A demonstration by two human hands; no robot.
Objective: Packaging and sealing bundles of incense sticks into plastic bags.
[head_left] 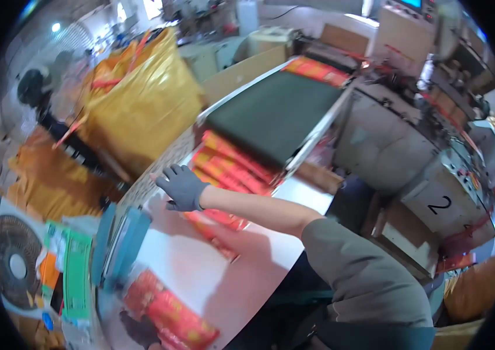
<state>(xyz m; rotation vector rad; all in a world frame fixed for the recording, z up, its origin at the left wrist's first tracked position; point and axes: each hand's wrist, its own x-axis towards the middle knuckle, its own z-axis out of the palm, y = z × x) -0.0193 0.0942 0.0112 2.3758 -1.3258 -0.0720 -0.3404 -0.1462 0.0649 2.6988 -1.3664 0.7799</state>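
My right hand [182, 188], in a grey glove, is stretched over the white table [253, 274] with its fingers apart and nothing visible in them. Beside it, several red and yellow printed packets [230, 166] lie overlapping at the near end of a dark conveyor belt [279, 114]. A loose narrow red packet [215, 239] lies below my right forearm. At the lower left, my left hand [139, 329], in a dark glove, is closed on the edge of a red packet bundle [171, 315]. Blur and the bundle hide part of its fingers. A teal upright holder [125, 248] stands just beyond the bundle.
Left of the table are a green box [76, 274], a round-grilled fan [14, 262] and a large yellow sack [142, 93]. A black post [72, 143] stands before the sack. Grey machine cabinets [381, 140] and a control box [451, 198] flank the belt's right side.
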